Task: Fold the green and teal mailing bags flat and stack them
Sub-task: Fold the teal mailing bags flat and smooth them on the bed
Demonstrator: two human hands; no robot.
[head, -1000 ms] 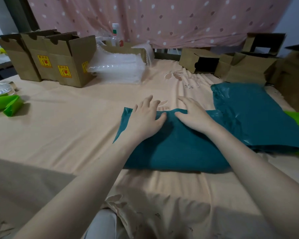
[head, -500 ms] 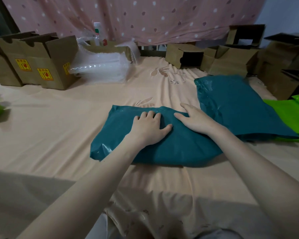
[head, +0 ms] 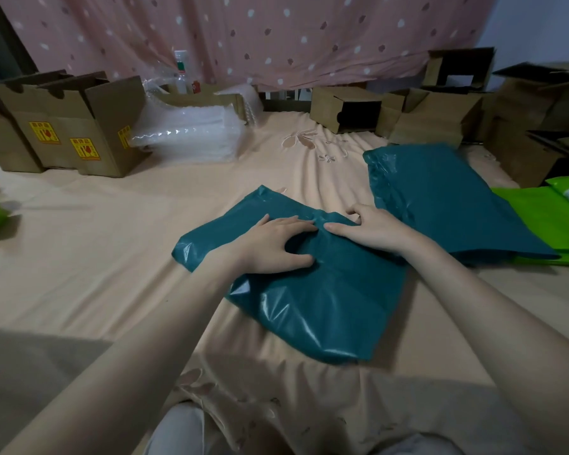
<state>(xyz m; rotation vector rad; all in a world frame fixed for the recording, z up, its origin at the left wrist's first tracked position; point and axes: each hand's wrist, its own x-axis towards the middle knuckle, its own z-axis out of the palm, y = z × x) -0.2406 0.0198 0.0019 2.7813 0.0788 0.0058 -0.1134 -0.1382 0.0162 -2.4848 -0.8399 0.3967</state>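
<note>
Roughly centred on a peach bedsheet (head: 79, 257), a teal mailing bag (head: 309, 290) lies under both hands. Going left to right: the left hand (head: 273, 244) rests on it, fingers spread and slightly bent, fingertips touching a raised crease. Just beyond that crease, the right hand (head: 372, 231) presses down, thumb extended, other fingers curling over the bag's far edge. Right of those fingers sits a teal stack (head: 440, 198) over green bags (head: 539, 218). Smoothing outward from the crease would likely flatten trapped air.
</note>
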